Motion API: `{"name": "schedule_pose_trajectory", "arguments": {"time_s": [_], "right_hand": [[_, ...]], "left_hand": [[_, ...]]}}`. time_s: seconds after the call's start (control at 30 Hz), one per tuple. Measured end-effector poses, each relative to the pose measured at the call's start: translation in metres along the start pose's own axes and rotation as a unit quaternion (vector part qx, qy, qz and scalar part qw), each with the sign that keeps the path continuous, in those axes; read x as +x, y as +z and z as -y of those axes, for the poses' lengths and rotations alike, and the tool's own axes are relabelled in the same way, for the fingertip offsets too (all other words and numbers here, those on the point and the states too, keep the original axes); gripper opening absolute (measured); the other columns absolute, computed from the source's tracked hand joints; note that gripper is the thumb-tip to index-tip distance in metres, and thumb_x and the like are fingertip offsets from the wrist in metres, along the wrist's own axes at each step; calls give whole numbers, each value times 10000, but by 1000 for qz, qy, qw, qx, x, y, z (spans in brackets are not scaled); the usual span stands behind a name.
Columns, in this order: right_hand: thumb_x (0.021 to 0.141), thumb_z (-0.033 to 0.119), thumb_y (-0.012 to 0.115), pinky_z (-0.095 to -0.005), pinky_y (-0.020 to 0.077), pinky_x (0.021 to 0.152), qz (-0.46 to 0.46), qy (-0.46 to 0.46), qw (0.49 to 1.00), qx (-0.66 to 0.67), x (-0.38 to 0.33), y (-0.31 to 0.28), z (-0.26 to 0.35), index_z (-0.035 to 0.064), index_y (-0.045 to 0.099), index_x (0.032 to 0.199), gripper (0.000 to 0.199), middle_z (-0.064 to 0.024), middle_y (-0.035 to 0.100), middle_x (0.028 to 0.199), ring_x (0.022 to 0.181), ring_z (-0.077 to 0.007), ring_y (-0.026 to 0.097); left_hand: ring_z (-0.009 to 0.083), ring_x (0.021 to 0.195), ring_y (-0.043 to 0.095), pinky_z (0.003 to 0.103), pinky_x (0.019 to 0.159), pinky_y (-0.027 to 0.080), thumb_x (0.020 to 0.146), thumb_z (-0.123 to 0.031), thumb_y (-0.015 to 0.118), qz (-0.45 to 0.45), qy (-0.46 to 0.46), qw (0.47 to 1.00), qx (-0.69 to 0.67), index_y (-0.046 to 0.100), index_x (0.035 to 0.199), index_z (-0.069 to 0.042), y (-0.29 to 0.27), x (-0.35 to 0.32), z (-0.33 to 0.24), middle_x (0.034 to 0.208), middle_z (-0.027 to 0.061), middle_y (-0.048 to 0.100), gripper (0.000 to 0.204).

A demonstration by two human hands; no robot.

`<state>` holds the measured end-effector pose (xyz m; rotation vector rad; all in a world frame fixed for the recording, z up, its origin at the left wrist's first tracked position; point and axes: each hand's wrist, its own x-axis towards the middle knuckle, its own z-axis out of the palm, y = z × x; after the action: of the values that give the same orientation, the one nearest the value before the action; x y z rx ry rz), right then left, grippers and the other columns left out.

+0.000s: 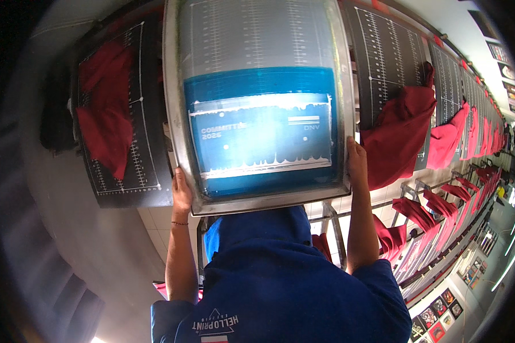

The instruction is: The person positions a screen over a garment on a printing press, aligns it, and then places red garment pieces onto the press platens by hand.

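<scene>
A large metal-framed printing screen (269, 201) with blue mesh and a pale rectangular design fills the upper middle, with bright glare on the mesh. My left hand (181, 193) grips its lower left corner, and a thin band sits on that wrist. My right hand (357, 163) grips the lower right edge. Both forearms rise from short blue sleeves at the bottom. The fingers of both hands are hidden behind the frame.
A black ruled board (146, 148) bearing a red shirt (106, 108) lies to the left. To the right, a row of similar boards (392, 57) draped with red shirts (403, 131) curves away. Blue clothing (280, 274) fills the lower middle. Pale tiled floor (154, 220) shows below.
</scene>
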<state>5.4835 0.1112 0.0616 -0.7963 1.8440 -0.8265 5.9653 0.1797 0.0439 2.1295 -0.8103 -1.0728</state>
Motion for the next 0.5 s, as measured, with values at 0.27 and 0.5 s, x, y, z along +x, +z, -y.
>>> {"name": "schedule_pose_trajectory", "arguments": {"time_s": [0.27,0.5], "right_hand": [[988,424,523,-285,348,545,6,14,1000,-22,-8,6,20,9,576,759,477,20,490,653,609,-83,417],[987,405,522,-293,369,546,26,4,1000,16,-8,5,23,-2,595,780,462,-5,520,649,613,-89,442]], "left_hand": [[227,1062,527,332,960,404,1016,-562,289,38,11,999,22,556,1204,94,-9,8,13,1156,158,601,733],[230,1108,528,325,987,396,1006,-570,330,17,-12,1000,-12,523,1268,90,-13,17,30,1215,151,582,736]]}}
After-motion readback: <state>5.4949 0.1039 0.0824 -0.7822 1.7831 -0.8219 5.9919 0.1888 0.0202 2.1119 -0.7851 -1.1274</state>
